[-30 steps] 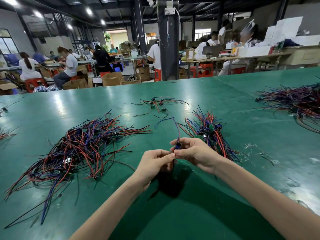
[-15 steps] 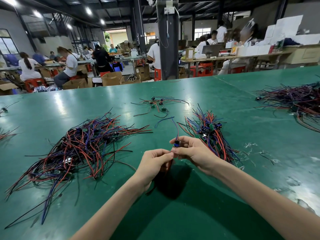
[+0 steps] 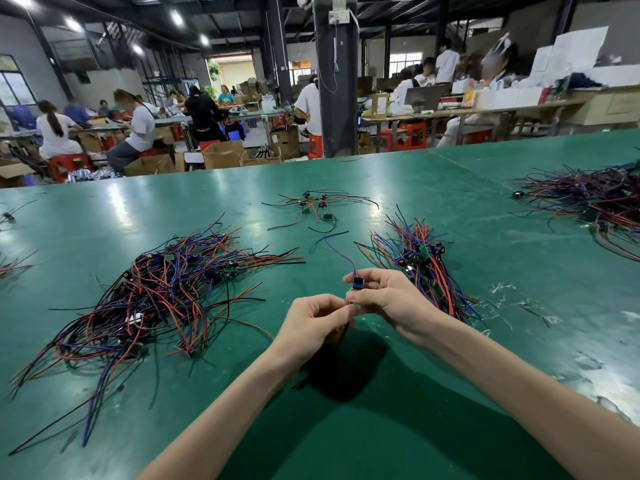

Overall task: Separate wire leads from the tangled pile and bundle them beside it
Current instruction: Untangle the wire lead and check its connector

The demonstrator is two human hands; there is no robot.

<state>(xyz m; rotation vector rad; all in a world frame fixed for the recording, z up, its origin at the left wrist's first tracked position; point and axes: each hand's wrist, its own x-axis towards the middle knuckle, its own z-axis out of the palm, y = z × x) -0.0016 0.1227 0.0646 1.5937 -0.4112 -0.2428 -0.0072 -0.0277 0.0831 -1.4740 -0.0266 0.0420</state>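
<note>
A big tangled pile (image 3: pixel 156 299) of red, blue and black wire leads lies on the green table (image 3: pixel 381 427) at my left. A neater bundle (image 3: pixel 420 268) of leads with small blue connectors lies to the right of my hands. My right hand (image 3: pixel 388 303) pinches one wire lead (image 3: pixel 356 283) by its blue connector, its blue and purple wires arching up and away. My left hand (image 3: pixel 311 323) meets it from the left and pinches the lead's lower end just under the connector.
A small scatter of leads (image 3: pixel 317 204) lies further back at the centre. Another large wire pile (image 3: pixel 595 199) sits at the far right. Wire ends (image 3: pixel 10 265) poke in at the left edge. Scraps of tape (image 3: pixel 519 299) dot the right side. People work at benches beyond.
Both hands have stayed together over the table and risen slightly. The connector in my right hand has turned a little. The piles have not moved.
</note>
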